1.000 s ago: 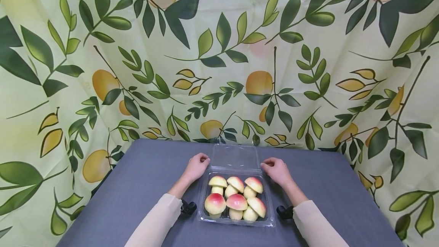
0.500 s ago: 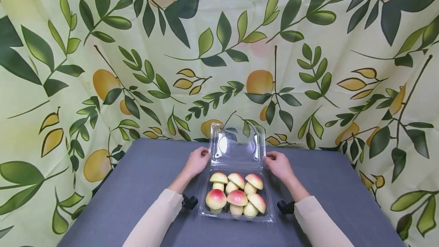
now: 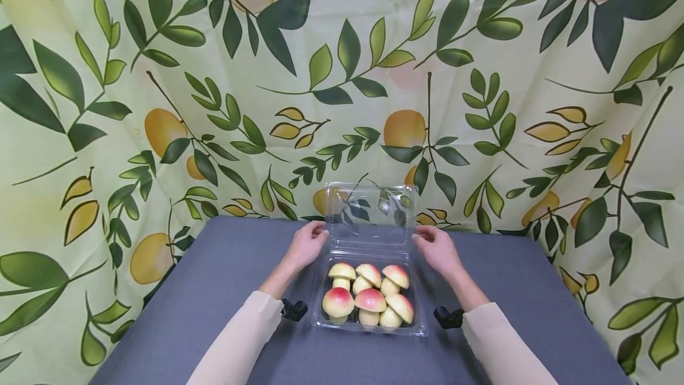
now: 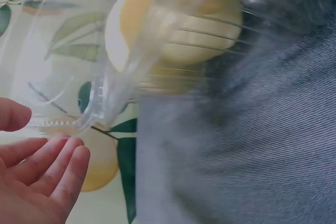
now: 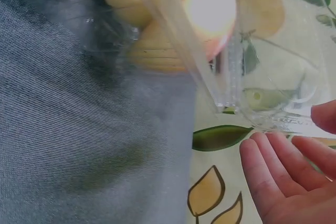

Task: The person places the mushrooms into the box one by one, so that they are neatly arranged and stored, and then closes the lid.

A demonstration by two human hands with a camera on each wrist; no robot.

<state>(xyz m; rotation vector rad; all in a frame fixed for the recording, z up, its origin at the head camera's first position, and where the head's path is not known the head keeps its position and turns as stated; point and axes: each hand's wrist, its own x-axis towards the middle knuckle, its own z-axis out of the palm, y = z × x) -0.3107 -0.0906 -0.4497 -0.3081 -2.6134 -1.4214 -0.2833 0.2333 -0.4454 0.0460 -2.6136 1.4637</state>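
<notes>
A clear plastic clamshell container [image 3: 369,330] stands on the table with its hinged lid [image 3: 369,233] raised at the back. Inside its tray sit several mushroom-shaped pieces [image 3: 370,300] with red-and-yellow caps and pale stems, in two rows. My left hand [image 3: 307,245] holds the lid's left edge; in the left wrist view the thumb [image 4: 14,115] lies on one side of the rim and the fingers [image 4: 65,169] on the other. On the opposite edge, my right hand [image 3: 435,248] holds the lid likewise, its fingers [image 5: 268,169] under the rim.
A grey cloth covers the table [image 3: 214,302]. Behind and at both sides hangs a curtain [image 3: 342,106] printed with leaves and fruit. Black wrist-worn devices [image 3: 294,310] sit below each hand, close to the container's sides.
The lid has swung up from lying back low to standing more upright, with both hands at its edges. Tray and pieces have shifted slightly away from me.
</notes>
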